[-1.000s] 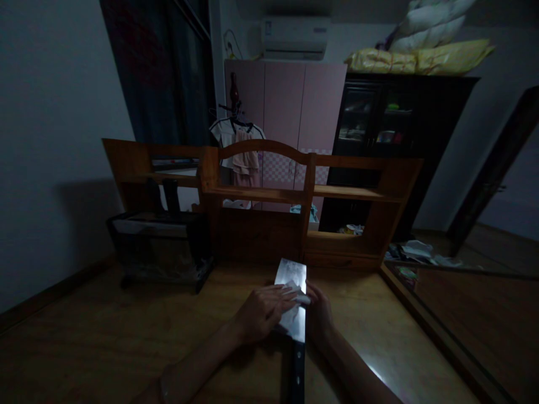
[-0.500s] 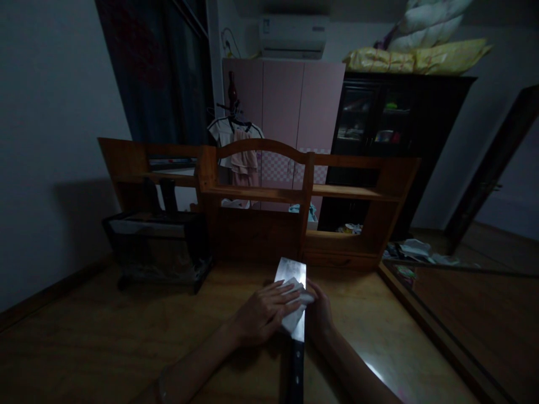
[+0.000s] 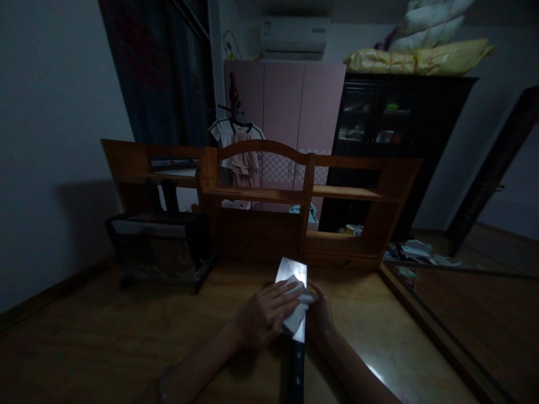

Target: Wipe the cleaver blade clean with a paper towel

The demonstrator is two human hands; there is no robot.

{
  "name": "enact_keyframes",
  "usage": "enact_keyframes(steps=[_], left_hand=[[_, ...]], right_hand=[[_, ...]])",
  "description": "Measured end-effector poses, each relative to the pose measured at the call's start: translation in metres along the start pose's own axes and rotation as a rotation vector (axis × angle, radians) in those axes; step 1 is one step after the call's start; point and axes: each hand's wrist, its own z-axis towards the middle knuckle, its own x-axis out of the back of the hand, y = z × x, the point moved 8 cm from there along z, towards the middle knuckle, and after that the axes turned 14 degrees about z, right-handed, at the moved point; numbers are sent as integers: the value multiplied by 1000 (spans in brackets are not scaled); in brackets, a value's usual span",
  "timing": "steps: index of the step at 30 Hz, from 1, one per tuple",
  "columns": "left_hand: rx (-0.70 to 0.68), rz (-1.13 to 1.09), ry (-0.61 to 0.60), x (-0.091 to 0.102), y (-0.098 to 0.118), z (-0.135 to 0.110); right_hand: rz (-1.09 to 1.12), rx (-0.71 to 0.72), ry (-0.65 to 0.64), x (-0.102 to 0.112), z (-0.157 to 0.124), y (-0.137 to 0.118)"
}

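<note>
A kitchen cleaver [image 3: 291, 267] points away from me, its broad blade forward and its black riveted handle [image 3: 298, 367] toward me. My left hand [image 3: 267, 312] presses a folded white tissue [image 3: 295, 320] onto the upper face of the blade. The fingers of that hand lie close together over the tissue. At the blade's right edge, my right hand [image 3: 322, 311] curls around the cleaver's side, its thumb side touching the tissue. The underside of the blade and most of the right fingers are hidden.
On the left of the wooden table [image 3: 177, 331] stands a dark knife block [image 3: 158, 247] with black handles sticking up. A wooden shelf unit [image 3: 256, 193] runs along the far edge. A raised wooden rim [image 3: 425, 320] borders the right side.
Both hands and the cleaver stay in nearly the same place. The left hand and tissue have shifted very slightly; the view itself has moved a little.
</note>
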Motion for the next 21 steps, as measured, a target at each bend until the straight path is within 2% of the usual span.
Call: enact_keyframes(steps=[3,7,15,21], left_hand=[[24,-12,-18,-7,-4,-3],[52,-12,-67,-14,-8,-3],[92,0,-128,-11,-6,2],[75,-2,-120,-8,-4,4]], right_hand=[[42,-44,52,2,0,4],[72,-82,7,-7,-1,7],[-4,-29,3,-13,-8,5],[-16,-21,0,-15,-7,5]])
